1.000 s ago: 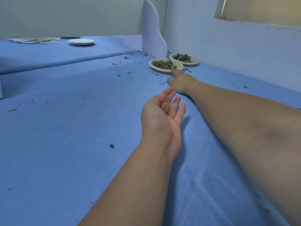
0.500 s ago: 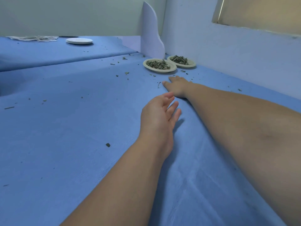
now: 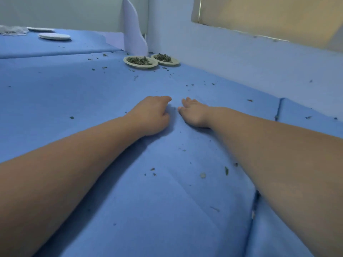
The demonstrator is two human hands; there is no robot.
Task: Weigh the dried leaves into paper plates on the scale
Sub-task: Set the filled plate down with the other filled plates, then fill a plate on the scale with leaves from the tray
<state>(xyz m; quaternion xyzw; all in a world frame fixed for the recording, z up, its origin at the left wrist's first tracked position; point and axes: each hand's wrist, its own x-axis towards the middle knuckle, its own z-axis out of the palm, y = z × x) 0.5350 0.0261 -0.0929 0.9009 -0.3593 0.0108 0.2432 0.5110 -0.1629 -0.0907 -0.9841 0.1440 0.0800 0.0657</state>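
Two round beige paper plates [image 3: 127,61] of dried green leaves [image 3: 139,60] sit side by side at the far wall. Nearer, on the blue-clothed table [image 3: 74,93], the left grip [image 3: 150,115] rests curled, contents untellable; the right grip [image 3: 194,112] lies relaxed, wide, empty.

Blue-covered table [image 3: 65,93]: two plates of leaves [image 3: 140,67], scattered crumbs [image 3: 226,170].

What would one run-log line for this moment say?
left hand: fingers curled, on blue cloth | right hand: spread on cloth | nearer paper plate, farther paper plate: leaves in both, untouched | scale: not visible
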